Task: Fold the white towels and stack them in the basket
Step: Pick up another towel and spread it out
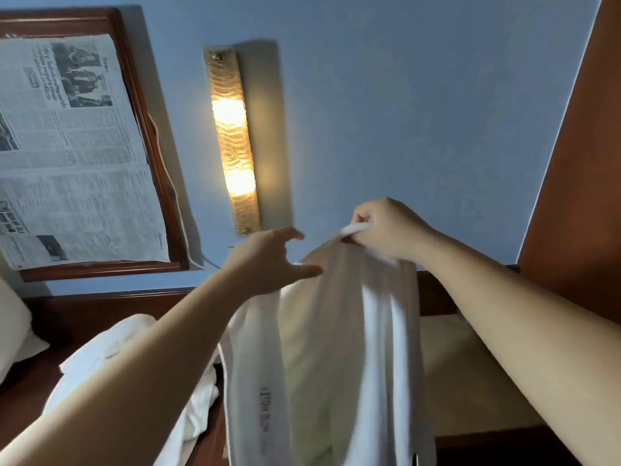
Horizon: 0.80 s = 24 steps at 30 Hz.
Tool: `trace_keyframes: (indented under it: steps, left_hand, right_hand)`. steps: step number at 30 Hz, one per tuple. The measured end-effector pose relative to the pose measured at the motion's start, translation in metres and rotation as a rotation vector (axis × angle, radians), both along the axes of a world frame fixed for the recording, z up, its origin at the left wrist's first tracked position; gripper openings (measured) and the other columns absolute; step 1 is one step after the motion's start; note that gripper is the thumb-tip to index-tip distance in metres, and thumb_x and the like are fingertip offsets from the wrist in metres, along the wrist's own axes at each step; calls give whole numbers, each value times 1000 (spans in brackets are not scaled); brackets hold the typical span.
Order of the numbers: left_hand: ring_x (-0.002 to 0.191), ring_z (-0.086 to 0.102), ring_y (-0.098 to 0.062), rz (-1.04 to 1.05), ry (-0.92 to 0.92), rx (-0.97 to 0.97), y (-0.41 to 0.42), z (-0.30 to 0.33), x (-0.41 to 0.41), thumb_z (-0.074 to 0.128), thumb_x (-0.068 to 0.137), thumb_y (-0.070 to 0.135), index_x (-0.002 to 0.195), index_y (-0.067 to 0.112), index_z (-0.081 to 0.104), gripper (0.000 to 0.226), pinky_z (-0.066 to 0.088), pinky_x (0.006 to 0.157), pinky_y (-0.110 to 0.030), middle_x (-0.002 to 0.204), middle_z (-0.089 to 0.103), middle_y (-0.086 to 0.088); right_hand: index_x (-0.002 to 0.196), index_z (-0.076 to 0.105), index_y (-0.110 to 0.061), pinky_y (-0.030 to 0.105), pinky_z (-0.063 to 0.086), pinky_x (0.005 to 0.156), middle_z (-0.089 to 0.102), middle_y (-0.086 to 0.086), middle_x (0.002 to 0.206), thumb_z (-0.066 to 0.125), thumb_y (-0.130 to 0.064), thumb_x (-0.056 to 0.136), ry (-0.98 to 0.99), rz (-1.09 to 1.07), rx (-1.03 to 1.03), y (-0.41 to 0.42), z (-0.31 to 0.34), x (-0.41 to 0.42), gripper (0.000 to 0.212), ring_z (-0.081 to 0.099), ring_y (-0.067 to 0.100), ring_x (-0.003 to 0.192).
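My right hand [383, 230] is clamped on the top edge of a white towel [339, 348], fingers curled round a bunched bit of hem, holding it up in front of the blue wall [403, 112]. Towel hangs down from that grip in long vertical folds, lower end runs out of view. Dark printed lettering on the towel low down, blurred, can't read it.

My left hand [272, 257] is just left of the towel's top, fingers apart and loosely spread, thumb and index forming an open C. Lower fingers touch or nearly touch the towel edge, can't tell which. Not gripping anything.

More white towels [111, 351] lie in a crumpled heap left of the hanging towel, under my left forearm, on a dark wooden surface [67, 317]. A white pillow [13, 327] sits further left of the heap at the view's edge.

Above the towel on the wall: a lit wall lamp [232, 142], long and narrow. Left of the lamp, a wooden frame [148, 129] with newspaper [67, 146] covering its inside. Right of the towel, a brown wooden panel [581, 163] and a lighter tan ledge [470, 364] below my right forearm.
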<state>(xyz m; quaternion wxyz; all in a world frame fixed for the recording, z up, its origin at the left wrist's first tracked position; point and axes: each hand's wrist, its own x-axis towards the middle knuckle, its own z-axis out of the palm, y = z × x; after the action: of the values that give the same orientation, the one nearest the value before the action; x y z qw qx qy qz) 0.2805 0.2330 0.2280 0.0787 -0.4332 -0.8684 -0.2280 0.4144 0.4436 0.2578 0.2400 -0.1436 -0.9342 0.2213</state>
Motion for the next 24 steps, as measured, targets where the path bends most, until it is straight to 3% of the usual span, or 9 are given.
trace_keyframes:
  steps: [2, 4, 7, 11, 14, 16, 19, 21, 24]
  left_hand:
    - [78, 64, -8, -67, 16, 92, 14, 7, 14, 75, 72, 78, 124, 43, 62, 64, 46, 66, -31, 80, 69, 10]
    - [68, 61, -8, -65, 85, 217, 26, 20, 21, 71, 84, 68, 96, 39, 66, 32, 39, 56, -31, 66, 63, 8]
    - [63, 56, -17, -41, 145, 285, 26, 42, 19, 65, 96, 50, 68, 30, 61, 34, 39, 55, -33, 58, 55, 5]
    - [76, 59, -26, -29, 187, 268, 9, 58, 8, 66, 96, 32, 93, 27, 79, 14, 51, 68, -38, 70, 64, 6]
    - [79, 61, -30, 34, 186, 247, -9, 52, -8, 66, 95, 27, 91, 25, 79, 14, 53, 70, -41, 71, 65, 3]
    - [75, 61, -30, 99, 143, 212, -21, 40, -18, 68, 94, 27, 85, 24, 78, 14, 51, 66, -39, 67, 64, 3]
    - [71, 60, -27, 146, 65, 110, -21, 16, -21, 68, 95, 34, 77, 21, 72, 23, 42, 60, -33, 65, 61, 4]
    - [77, 63, -21, 94, 37, 60, -10, 3, -11, 69, 92, 49, 96, 28, 74, 22, 44, 66, -32, 71, 62, 9]
    - [70, 60, -6, -34, 55, 84, 15, -3, 15, 69, 81, 74, 125, 42, 65, 55, 49, 67, -32, 68, 65, 9]
  right_hand:
    - [75, 69, -17, 30, 45, 61, 70, 0, 74, 72, -29, 82, 18, 44, 11, -12, 19, -9, 14, 64, 21, 72]
    - [77, 72, -18, 26, 42, 58, 69, -3, 73, 70, -15, 88, 35, 83, 33, -18, 36, -12, 12, 60, 15, 68]
    - [81, 73, -26, 24, 44, 59, 71, -5, 75, 79, -25, 90, 60, 141, 23, -19, 52, -9, 11, 60, 9, 66]
    - [89, 72, -25, 22, 42, 56, 71, -6, 78, 81, -51, 86, 37, 154, -31, -6, 44, 4, 27, 60, 3, 64]
    - [88, 71, -22, 17, 38, 51, 66, -15, 66, 74, -53, 90, -29, 94, -91, 16, 10, 20, 31, 54, -5, 54]
    - [85, 69, -21, 23, 37, 54, 64, -12, 66, 69, -53, 95, -33, 53, -92, 29, -12, 27, 33, 53, -4, 57]
    - [83, 62, -18, 32, 37, 63, 62, -5, 75, 63, -44, 101, -3, 57, -111, 29, -27, 26, 31, 54, 9, 69]
    - [83, 58, -19, 34, 37, 65, 59, -2, 76, 61, -38, 103, 28, 84, -117, 20, -27, 20, 28, 53, 13, 71]
    - [84, 63, -22, 34, 44, 68, 67, 2, 83, 65, -39, 101, 56, 173, -112, 6, -14, 12, 24, 62, 21, 79]
